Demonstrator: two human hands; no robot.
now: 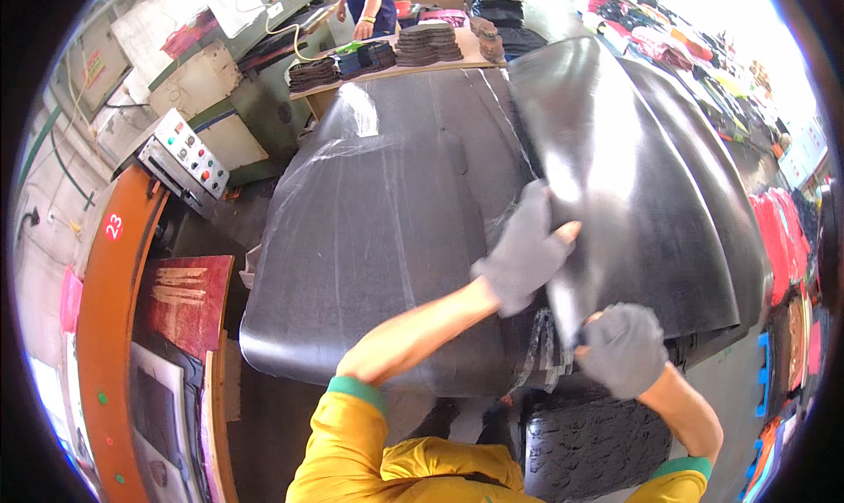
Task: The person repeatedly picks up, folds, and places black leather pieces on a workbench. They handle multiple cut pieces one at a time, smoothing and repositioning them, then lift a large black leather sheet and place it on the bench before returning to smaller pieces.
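Observation:
Black sheets, apparently rubber, lie before me: a wide dull one (409,219) with pale streaks on the left, and a glossy one (633,206) lifted and curved on the right. My left hand (527,249), in a grey glove with a bare thumb tip showing, is at the glossy sheet's left edge, fingers over the boundary between the sheets; a firm hold there cannot be made out. My right hand (623,350), gloved in grey, grips the near corner of the glossy sheet. Torn, ragged strips (544,354) hang between my hands at the near edge.
Beyond the sheets, a table (471,51) bears stacks of dark cut pieces (428,44); a person (369,8) stands behind it. At left are a control box with buttons (184,157) and an orange panel (109,292). A dark textured block (593,447) lies by my feet.

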